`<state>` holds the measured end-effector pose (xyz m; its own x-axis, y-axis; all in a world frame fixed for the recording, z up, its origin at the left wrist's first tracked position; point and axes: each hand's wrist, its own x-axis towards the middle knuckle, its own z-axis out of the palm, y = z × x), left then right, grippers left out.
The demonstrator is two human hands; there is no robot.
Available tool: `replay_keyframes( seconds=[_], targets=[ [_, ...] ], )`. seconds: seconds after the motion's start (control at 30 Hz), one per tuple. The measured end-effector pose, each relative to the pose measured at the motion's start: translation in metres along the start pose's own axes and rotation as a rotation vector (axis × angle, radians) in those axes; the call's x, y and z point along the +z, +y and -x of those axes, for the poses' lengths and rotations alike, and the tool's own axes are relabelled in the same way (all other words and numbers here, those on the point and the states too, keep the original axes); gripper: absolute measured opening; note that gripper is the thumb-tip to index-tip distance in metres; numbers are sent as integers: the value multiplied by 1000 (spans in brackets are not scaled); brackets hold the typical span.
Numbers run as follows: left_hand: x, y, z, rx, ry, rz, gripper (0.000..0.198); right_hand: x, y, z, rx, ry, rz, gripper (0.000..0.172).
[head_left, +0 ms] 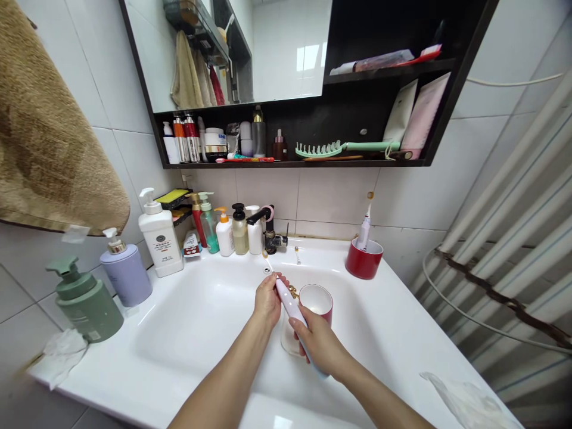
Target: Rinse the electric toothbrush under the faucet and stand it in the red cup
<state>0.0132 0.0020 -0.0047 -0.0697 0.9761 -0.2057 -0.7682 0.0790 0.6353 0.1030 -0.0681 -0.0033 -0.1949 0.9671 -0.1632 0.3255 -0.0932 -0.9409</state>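
Over the white sink point(192, 316), my right hand point(319, 339) is wrapped round the lower handle of a pale pink electric toothbrush point(289, 301). My left hand point(268, 302) pinches it where the handle meets the slim brush head point(267, 259). The toothbrush is tilted, its head pointing away from me towards the black faucet point(269, 229). Just beyond my right hand, a cup, red outside and white inside point(316, 298), stands in the basin. A clear object point(288, 344) is partly hidden beneath my hands. Another small brush head point(298, 256) lies on the back rim.
On the right rim, a red cup point(364, 265) holds a second electric toothbrush point(364, 231). Pump bottles line the left and back rim, including a green one point(89, 307) and a purple one point(127, 277). A dark cabinet point(286, 164) overhangs the back. Ribbed pipes point(504, 238) stand at right.
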Motion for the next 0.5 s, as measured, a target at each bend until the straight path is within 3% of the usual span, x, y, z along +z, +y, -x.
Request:
replay_keyframes(
  seconds=[0.17,0.5],
  targets=[
    [-1,-2,0,-3,-3,6,7,1,-3,2,36,-69,-93,21],
    [-2,5,-3,-12,-4,-54,9,-1,-2,5,24,-15,50,20]
  ],
)
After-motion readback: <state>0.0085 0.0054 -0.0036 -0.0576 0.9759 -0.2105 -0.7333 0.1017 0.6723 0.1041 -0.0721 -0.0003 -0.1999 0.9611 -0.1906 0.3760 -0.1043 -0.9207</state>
